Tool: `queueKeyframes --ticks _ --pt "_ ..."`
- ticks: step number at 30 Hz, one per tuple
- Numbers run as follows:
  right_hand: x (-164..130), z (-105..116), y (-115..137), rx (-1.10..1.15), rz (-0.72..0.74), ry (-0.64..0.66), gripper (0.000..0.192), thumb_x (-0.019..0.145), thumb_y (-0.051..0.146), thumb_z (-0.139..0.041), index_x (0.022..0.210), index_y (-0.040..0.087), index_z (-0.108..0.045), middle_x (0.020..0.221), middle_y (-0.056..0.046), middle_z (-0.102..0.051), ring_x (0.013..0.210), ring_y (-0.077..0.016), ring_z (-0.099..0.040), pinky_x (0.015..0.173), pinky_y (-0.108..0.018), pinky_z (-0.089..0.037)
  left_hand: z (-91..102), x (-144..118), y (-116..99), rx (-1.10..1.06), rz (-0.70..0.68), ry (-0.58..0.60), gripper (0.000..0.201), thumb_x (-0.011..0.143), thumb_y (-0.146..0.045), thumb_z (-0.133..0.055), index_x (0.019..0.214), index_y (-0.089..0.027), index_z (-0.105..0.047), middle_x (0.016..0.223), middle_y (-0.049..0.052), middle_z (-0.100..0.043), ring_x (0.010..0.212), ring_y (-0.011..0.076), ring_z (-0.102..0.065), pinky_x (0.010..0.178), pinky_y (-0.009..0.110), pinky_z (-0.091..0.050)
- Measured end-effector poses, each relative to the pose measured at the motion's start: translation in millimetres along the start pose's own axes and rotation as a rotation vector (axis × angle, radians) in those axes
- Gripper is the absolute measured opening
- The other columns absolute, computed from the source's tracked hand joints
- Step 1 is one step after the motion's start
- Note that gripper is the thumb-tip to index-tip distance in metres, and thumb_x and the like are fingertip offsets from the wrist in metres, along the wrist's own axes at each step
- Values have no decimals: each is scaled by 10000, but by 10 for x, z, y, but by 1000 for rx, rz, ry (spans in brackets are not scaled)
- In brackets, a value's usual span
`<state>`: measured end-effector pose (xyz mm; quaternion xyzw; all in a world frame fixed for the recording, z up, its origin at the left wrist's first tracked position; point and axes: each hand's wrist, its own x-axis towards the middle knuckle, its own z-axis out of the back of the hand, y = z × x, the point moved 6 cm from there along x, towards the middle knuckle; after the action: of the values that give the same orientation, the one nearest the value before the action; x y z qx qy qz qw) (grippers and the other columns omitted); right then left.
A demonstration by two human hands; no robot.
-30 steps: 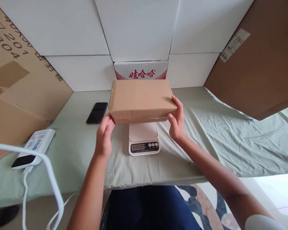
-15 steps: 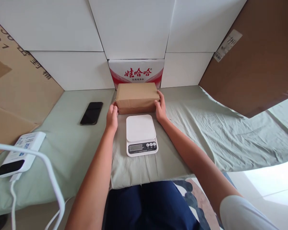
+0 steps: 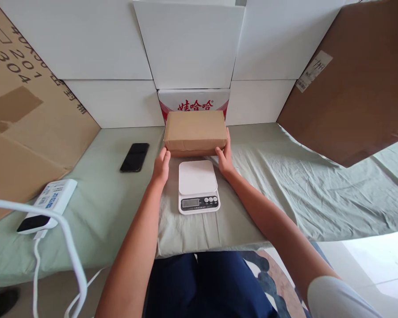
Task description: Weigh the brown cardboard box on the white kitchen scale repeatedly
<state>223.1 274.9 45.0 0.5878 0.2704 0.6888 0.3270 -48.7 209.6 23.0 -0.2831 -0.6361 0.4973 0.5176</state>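
Observation:
A plain brown cardboard box (image 3: 195, 131) rests on the green cloth just behind a white kitchen scale (image 3: 198, 185). My left hand (image 3: 161, 164) touches the box's near left corner with its fingertips. My right hand (image 3: 224, 157) presses against the box's right end, thumb up along the side. The box is held between the two hands. The scale's platform is bare, and its display and buttons face me.
A red-and-white printed carton (image 3: 194, 102) stands behind the box against white panels. A black phone (image 3: 134, 156) lies to the left. A white device (image 3: 48, 204) with a white cable (image 3: 73, 260) sits near the left edge. Large brown cardboard sheets (image 3: 351, 92) lean on both sides.
The box was held up over the scale a second ago. It has since gone back and down to the cloth behind the scale, both hands staying on its ends.

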Motion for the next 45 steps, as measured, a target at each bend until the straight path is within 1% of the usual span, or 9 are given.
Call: queueKeyframes --ticks 3,6,9,12,19,24,30,38,45 --pt "-218 120 201 1 81 -36 935 945 796 -459 1699 359 -119 1791 -54 -224 1685 -316 -185 1387 -580 -168 49 -321 -275 34 -36 -4 731 910 -778 -548 1316 -188 -696 1334 161 -731 1401 343 -603 1210 489 -440" --pt "-549 266 375 -6 93 -9 952 941 792 -487 1702 342 -132 1779 -76 -232 1677 -349 -192 1377 -608 -181 129 -786 -445 25 -43 -15 807 905 -793 -532 1384 -161 -681 1391 189 -710 1463 370 -554 1217 490 -435" --pt "-878 393 508 -40 56 47 903 968 751 -489 1702 342 -157 1761 -83 -255 1661 -362 -225 1358 -623 -234 221 -1220 -487 -25 -15 -37 836 906 -778 -545 1427 -136 -673 1430 211 -692 1479 388 -539 1222 498 -435" --pt "-1063 463 586 -49 33 82 848 996 700 -488 1702 358 -163 1738 -84 -287 1636 -357 -272 1347 -621 -264 262 -1464 -477 -38 23 -40 841 900 -766 -568 1442 -131 -673 1452 213 -681 1480 399 -537 1227 508 -434" --pt "-1054 438 603 -29 17 77 796 1007 674 -496 1685 366 -214 1718 -81 -312 1624 -359 -286 1338 -623 -276 208 -1453 -511 -4 77 -30 924 882 -808 -560 1495 -119 -622 1474 231 -661 1505 417 -501 1232 538 -424" --pt "-1045 441 622 3 -1 73 774 1012 665 -495 1677 382 -217 1683 -89 -354 1575 -356 -364 1301 -619 -346 226 -1456 -523 2 90 -43 904 889 -797 -562 1487 -123 -633 1457 224 -676 1504 412 -502 1229 531 -428" --pt "-1043 444 617 7 -45 84 796 996 694 -494 1672 374 -222 1690 -99 -354 1562 -373 -376 1248 -630 -411 235 -1454 -517 -15 87 -63 882 884 -780 -585 1486 -136 -639 1459 212 -677 1458 397 -562 1240 537 -416" --pt "-1029 451 618 28 -75 72 790 994 686 -500 1666 352 -254 1707 -101 -360 1566 -364 -386 1225 -595 -440 258 -1465 -483 -21 99 -81 855 890 -758 -590 1482 -144 -644 1469 205 -671 1498 393 -517 1254 534 -394" --pt "-1031 470 594 3 -90 65 825 980 731 -473 1676 366 -222 1729 -94 -336 1556 -382 -408 1220 -606 -445 252 -1471 -500 7 81 -74 838 899 -764 -568 1470 -158 -655 1473 196 -672 1468 382 -555 1240 510 -418"
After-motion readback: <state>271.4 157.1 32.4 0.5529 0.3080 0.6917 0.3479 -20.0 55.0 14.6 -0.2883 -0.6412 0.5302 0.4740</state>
